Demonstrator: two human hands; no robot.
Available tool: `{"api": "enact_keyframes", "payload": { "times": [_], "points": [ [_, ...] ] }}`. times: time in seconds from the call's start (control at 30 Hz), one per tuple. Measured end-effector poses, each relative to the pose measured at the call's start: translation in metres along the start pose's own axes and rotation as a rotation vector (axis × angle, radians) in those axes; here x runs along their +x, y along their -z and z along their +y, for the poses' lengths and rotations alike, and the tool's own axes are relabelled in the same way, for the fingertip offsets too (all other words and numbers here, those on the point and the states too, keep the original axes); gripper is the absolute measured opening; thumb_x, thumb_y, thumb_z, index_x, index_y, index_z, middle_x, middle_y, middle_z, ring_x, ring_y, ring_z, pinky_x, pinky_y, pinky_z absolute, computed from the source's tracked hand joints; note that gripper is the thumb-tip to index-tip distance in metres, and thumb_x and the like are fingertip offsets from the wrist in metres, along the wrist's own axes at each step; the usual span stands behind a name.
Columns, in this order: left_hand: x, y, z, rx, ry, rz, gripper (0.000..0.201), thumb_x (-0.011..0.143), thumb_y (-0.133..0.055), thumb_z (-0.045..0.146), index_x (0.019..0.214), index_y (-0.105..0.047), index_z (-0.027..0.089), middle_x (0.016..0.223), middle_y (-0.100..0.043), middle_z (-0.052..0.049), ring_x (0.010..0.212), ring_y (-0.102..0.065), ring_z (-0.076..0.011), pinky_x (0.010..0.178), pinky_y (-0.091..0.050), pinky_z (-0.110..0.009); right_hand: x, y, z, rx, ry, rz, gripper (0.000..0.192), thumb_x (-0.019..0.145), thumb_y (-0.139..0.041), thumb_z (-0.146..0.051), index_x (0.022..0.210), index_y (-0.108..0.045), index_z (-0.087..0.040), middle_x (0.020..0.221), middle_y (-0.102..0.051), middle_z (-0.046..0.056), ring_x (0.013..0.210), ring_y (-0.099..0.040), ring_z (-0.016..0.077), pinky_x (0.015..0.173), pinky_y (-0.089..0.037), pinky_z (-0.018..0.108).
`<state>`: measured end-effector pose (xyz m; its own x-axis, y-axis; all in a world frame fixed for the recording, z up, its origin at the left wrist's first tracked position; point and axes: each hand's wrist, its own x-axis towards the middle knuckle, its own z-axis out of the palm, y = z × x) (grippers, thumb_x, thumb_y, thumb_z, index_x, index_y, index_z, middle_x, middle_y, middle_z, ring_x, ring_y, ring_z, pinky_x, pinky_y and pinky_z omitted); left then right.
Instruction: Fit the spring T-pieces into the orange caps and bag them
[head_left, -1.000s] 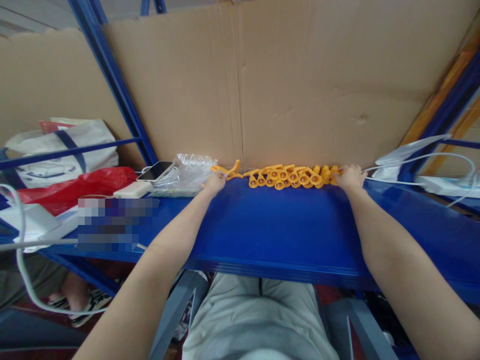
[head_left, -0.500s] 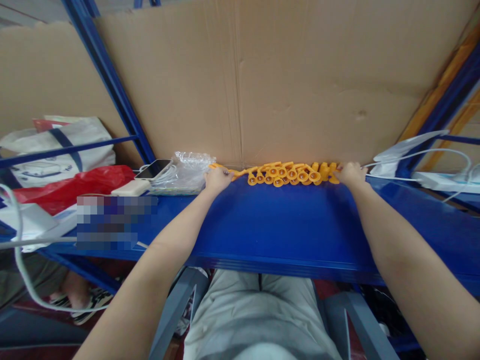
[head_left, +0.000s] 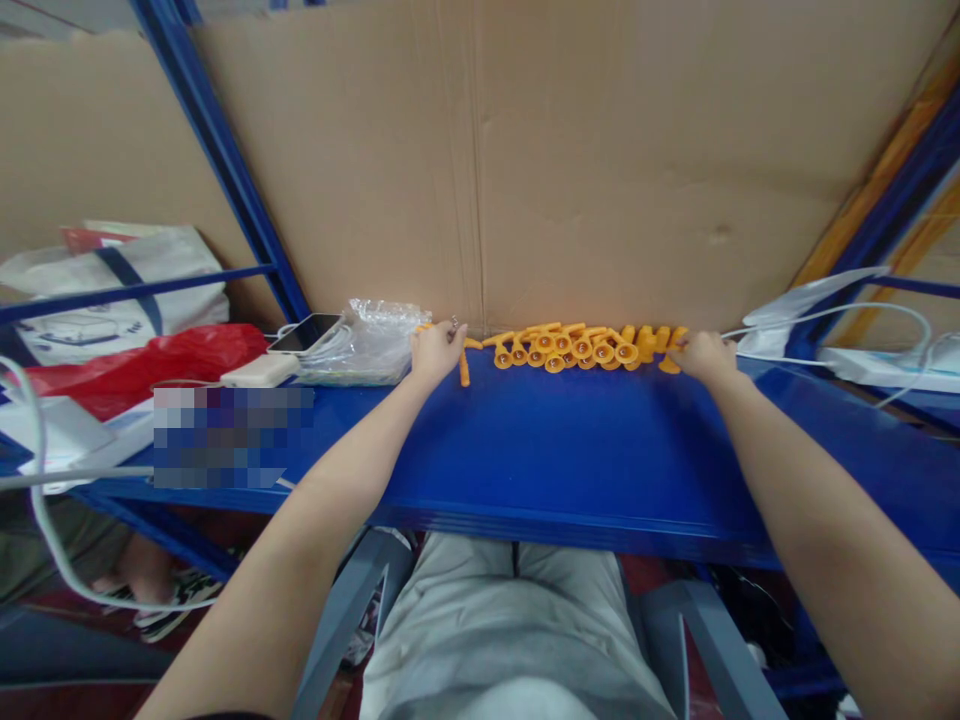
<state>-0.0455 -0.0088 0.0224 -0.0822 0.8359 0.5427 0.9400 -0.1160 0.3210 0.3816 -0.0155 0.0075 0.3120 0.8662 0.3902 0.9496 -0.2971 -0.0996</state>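
Gathering step: my left hand (head_left: 435, 350) pinched one small orange plastic peg (head_left: 464, 370); my right hand (head_left: 694, 356) closed on the peg row (head_left: 577, 348) at the blue shelf (head_left: 570, 450) back. Next likely needs steady inward squeeze.

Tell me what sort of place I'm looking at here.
Probably a small workshop or packing bench set into storage racking: a blue shelf backed with cardboard sheets, a row of identical orange plastic parts lined up along it, with the left hand and right hand at either end.
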Motion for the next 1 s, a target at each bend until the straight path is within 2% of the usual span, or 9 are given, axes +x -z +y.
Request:
{"api": "enact_keyframes", "payload": {
  "times": [0.3,0.4,0.57,0.73,0.9,1.0],
  "points": [
    [0.002,-0.007,-0.003,0.008,-0.039,0.005,0.037,0.101,-0.046,0.038,0.083,-0.069,0.017,0.086,-0.075,-0.010,0.091,-0.070,-0.0264,0.078,-0.044,-0.031,-0.004,-0.001,0.001,0.060,-0.016,0.025,0.028,0.086,-0.063,-0.031,0.107,-0.076,-0.019,0.113,-0.073,0.018,0.117,-0.064,0.0382,0.094,-0.049,0.051],
    [0.003,-0.010,-0.006,-0.014,-0.060,-0.029,0.038,0.100,-0.045,0.038,0.080,-0.069,0.016,0.083,-0.074,-0.010,0.083,-0.069,-0.0242,0.070,-0.042,-0.029,-0.003,0.001,0.002,0.080,-0.041,0.002,0.028,0.086,-0.062,-0.032,0.105,-0.078,-0.020,0.111,-0.074,0.017,0.113,-0.067,0.0379,0.090,-0.051,0.049],
    [0.006,-0.015,-0.009,-0.051,-0.132,-0.112,0.042,0.099,-0.043,0.038,0.071,-0.066,0.016,0.073,-0.070,-0.009,0.072,-0.065,-0.0212,0.064,-0.040,-0.028,0.001,0.001,0.010,0.105,-0.047,0.012,0.025,0.083,-0.063,-0.035,0.098,-0.080,-0.025,0.097,-0.077,0.013,0.101,-0.071,0.0357,0.080,-0.054,0.045],
    [0.007,-0.018,-0.012,-0.146,-0.159,-0.284,0.046,0.099,-0.043,0.045,0.068,-0.061,0.017,0.062,-0.065,-0.005,0.055,-0.059,-0.0160,0.056,-0.040,-0.025,0.002,0.001,0.013,0.079,-0.020,-0.013,0.028,0.080,-0.065,-0.039,0.100,-0.079,-0.025,0.098,-0.077,0.013,0.100,-0.071,0.0361,0.080,-0.053,0.045],
    [0.005,-0.019,-0.014,-0.145,-0.173,-0.522,0.032,0.091,-0.059,0.043,0.071,-0.066,0.019,0.053,-0.060,0.000,0.050,-0.056,-0.0146,0.056,-0.044,-0.025,0.003,-0.005,0.014,0.094,-0.040,-0.024,0.031,0.079,-0.066,-0.038,0.104,-0.074,-0.023,0.101,-0.076,0.011,0.098,-0.071,0.0325,0.078,-0.053,0.041],
    [0.004,-0.018,-0.014,-0.132,-0.185,-0.556,0.032,0.090,-0.060,0.043,0.070,-0.067,0.019,0.051,-0.058,0.001,0.050,-0.057,-0.0149,0.057,-0.045,-0.025,0.004,-0.014,0.019,0.138,-0.014,-0.020,0.030,0.078,-0.069,-0.040,0.098,-0.072,-0.019,0.094,-0.075,0.014,0.092,-0.071,0.0321,0.071,-0.052,0.038]
  ]
}}
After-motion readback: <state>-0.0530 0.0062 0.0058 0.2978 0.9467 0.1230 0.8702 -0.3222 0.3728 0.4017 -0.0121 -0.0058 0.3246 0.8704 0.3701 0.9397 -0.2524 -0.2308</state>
